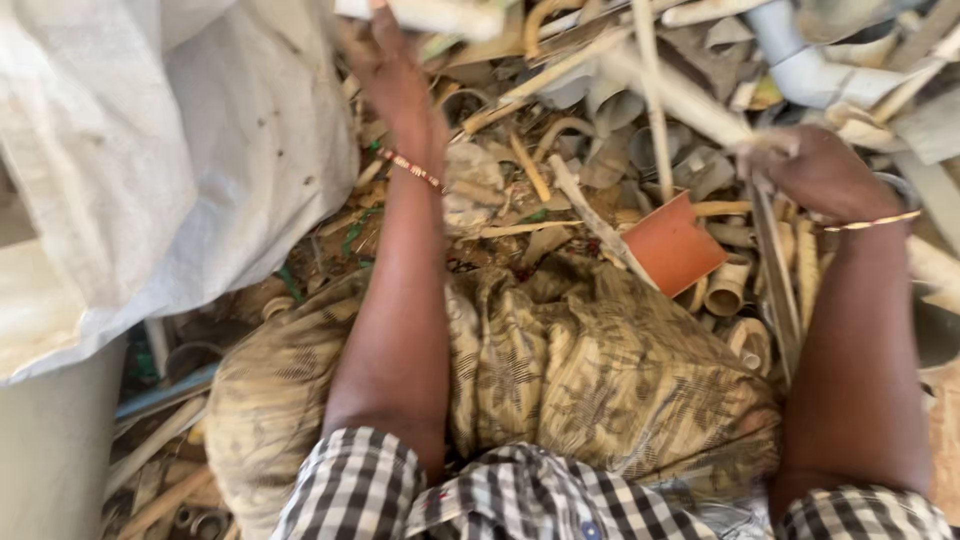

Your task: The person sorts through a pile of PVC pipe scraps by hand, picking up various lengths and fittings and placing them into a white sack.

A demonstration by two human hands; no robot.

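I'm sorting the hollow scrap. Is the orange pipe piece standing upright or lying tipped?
Tipped. The orange pipe piece lies slanted on the pile of pale pipe offcuts, near the right hand. Its ends are too blurred to judge.

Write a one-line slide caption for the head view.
Left hand lifts a pale plastic strip while the right hand grips a thin stick over a heap of scrap pipe pieces.
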